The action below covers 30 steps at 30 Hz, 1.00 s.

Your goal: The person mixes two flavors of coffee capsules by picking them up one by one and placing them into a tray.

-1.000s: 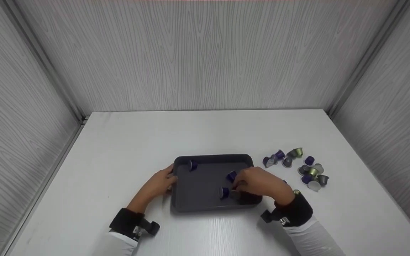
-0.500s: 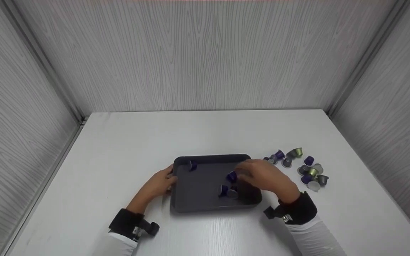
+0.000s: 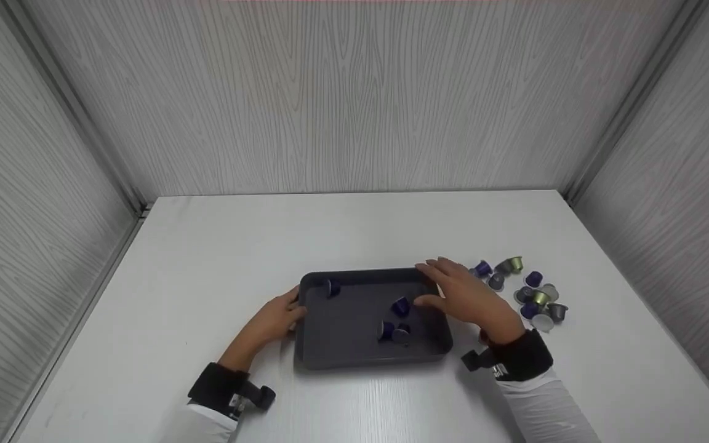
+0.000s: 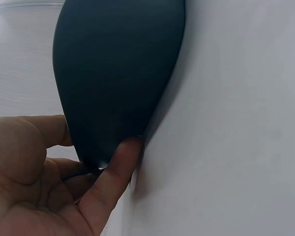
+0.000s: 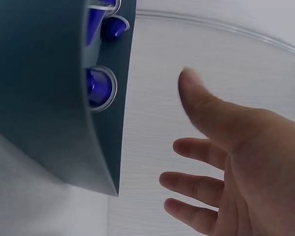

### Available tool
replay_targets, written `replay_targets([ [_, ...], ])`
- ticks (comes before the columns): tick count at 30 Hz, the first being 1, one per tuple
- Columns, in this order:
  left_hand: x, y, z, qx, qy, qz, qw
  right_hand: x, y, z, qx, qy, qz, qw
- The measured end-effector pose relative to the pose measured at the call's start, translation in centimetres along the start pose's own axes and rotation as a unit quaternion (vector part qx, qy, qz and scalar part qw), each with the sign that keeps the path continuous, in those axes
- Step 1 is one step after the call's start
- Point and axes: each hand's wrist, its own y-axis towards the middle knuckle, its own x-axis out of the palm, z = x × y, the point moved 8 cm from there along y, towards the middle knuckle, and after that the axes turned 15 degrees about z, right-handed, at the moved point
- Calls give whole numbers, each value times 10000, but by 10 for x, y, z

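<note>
Left hand [image 3: 274, 321] grips the tray's [image 3: 354, 360] left rim, right hand [image 3: 465, 295] hovers empty with fingers spread over its right edge; risk: a nudge there rolls the loose purple capsules [image 3: 394, 320] inside or scatters the pile [image 3: 524, 289] beside it.

Soft, even light falls from above, with faint shadows under the tray [image 3: 330, 360] and right hand [image 3: 468, 298]. The wrist views are close and warped; the thumb [image 5: 199, 101] is blurred there.
</note>
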Motion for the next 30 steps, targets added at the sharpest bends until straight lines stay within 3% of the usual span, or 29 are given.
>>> replay_targets([
  [13, 0, 0, -2, -138, -39, 42, 9999, 6, 0, 29, 506, -181, -334, 9980],
  [20, 0, 0, -3, -278, -158, 3, 9995, 8, -1, 47, 768, -191, -288, 9965],
  [30, 0, 0, -1, -163, -101, -35, 9998, 13, -4, 67, 1103, -111, -240, 9935],
])
